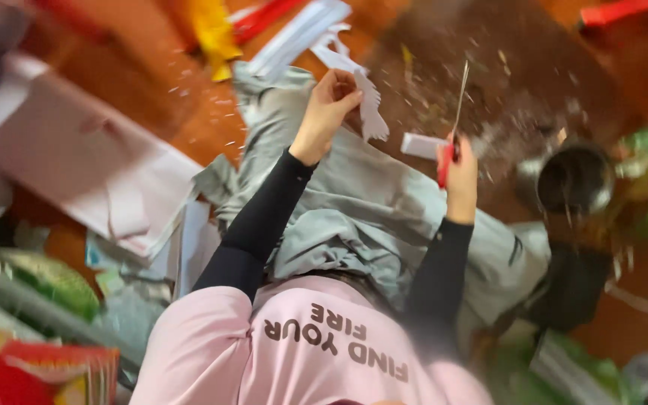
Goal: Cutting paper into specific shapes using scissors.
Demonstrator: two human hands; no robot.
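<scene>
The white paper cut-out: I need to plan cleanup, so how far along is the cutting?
Done: the white paper cut-out with a jagged edge already shows notches, and paper scraps litter the brown floor. In hand: the left hand holds the cut-out, and the right hand holds red-handled scissors. Left: cannot tell; white sheets lie nearby.

There is one view, from a camera on the person's head. It looks steeply down past the chest and along both arms to the floor (pixel 556 60). It sits close: the pink top fills the frame's 6 o'clock edge, and the left hand (pixel 329 105) and right hand (pixel 460 174) lie near centre, toward 12 o'clock. The frame seems tilted, and motion blur softens the edges, most at 9 and 3 o'clock.
</scene>
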